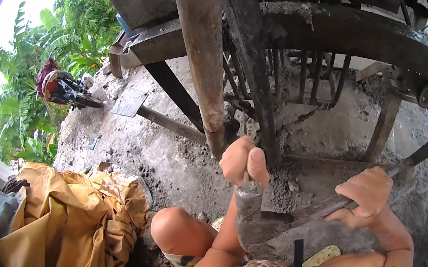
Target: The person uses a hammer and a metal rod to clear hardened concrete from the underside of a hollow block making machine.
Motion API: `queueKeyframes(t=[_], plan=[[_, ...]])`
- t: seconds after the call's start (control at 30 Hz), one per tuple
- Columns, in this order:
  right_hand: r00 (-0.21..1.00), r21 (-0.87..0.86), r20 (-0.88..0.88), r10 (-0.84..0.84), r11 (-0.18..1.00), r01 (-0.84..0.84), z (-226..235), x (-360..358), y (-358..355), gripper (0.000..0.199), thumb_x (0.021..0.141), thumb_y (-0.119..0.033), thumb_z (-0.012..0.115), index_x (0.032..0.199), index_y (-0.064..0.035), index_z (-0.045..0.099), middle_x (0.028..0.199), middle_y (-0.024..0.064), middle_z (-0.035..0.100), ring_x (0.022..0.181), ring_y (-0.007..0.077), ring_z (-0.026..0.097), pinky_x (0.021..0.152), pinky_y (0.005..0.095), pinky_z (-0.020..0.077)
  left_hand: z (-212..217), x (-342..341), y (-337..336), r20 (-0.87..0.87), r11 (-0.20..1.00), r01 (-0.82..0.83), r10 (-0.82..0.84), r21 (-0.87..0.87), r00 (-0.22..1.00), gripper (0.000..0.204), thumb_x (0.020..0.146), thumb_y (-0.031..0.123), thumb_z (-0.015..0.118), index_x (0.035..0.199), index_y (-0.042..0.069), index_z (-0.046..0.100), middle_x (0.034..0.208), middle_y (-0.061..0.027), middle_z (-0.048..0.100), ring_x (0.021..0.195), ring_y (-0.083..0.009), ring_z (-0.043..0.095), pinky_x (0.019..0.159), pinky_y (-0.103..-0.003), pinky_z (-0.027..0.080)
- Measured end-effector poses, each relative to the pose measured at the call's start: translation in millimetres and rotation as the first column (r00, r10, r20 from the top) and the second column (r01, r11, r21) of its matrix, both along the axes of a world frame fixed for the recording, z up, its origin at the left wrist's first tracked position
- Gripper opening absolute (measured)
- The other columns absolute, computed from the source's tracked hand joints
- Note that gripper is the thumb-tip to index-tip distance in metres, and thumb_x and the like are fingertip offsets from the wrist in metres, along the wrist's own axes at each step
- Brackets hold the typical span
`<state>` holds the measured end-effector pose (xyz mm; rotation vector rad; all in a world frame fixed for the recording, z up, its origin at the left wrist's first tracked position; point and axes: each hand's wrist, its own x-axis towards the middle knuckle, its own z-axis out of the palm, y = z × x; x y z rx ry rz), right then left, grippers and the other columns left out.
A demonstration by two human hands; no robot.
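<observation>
Head view: left hand (242,161) fisted tight on top of a grey chisel (248,198), upright in the near middle just before the rusty pole (206,61); right hand (367,191) wrapped shut round the handle of a hammer (274,222), head lying beside the chisel at its lower end. Bare knee (176,231) near left of both, yellow cloth (68,228) heaped further left, motorbike (64,89) far left among green leaves, cement-caked frame (355,30) arching far right.

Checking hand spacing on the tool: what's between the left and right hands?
In the head view, the cement-caked metal tool spans from left hand to right hand, with loose grey cement heaped behind it.
</observation>
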<state>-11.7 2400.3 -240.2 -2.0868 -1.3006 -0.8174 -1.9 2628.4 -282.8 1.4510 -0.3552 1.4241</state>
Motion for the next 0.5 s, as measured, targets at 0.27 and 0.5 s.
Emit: queueKeyframes(t=[0.27,0.5], plan=[[0.999,0.014,0.037,-0.011,1.000,0.011,-2.3,-2.2,1.4,0.049,0.054,-0.058,0.070,0.064,-0.0120,0.056,0.051,-0.0028,0.048,0.042,0.0138,0.043,0.042,0.0263,0.0281,6.0,3.9,14.8,0.179,0.998,0.058,-0.052,-0.027,0.983,0.038,0.086,0.016,0.046,0.054,0.002,0.032,0.051,-0.0035,0.031,0.044,-0.0151,0.028,0.044,-0.029,0.023],[0.999,-0.018,0.032,-0.040,0.999,0.040,3.5,-9.7,2.8,0.050,0.056,-0.059,0.068,0.064,-0.0114,0.055,0.051,-0.0032,0.046,0.042,0.0135,0.041,0.042,0.0263,0.0265,-1.3,19.6,19.3,0.111,0.996,0.066,-0.059,-0.063,0.992,0.038,0.084,0.015,0.047,0.053,0.003,0.029,0.050,-0.0037,0.029,0.044,-0.0145,0.027,0.043,-0.030,0.023]])
